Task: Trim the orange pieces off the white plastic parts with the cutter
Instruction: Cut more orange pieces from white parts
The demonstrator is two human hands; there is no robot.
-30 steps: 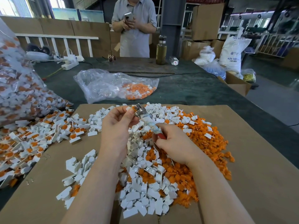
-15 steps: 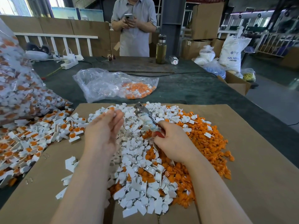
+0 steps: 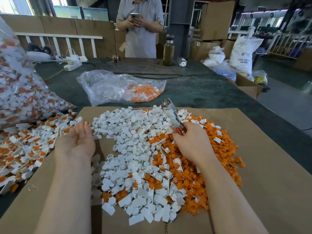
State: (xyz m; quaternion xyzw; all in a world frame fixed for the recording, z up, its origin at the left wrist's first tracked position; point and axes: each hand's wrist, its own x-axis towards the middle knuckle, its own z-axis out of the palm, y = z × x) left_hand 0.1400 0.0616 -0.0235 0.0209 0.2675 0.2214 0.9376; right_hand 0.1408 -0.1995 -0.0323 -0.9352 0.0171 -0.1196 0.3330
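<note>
Under right hand [image 3: 192,142], cutter [image 3: 171,115] handle hidden.

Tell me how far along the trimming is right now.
Done: a big heap of trimmed white parts and cut-off orange pieces lies on the cardboard. In hand: the right hand grips the cutter; the left hand, open and empty, reaches toward the untrimmed parts. Left: that pile plus the full bag behind it, so much remains.

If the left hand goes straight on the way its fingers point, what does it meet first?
Probably the untrimmed white-and-orange parts just beyond the fingertips of the left hand; depth is unclear.
</note>
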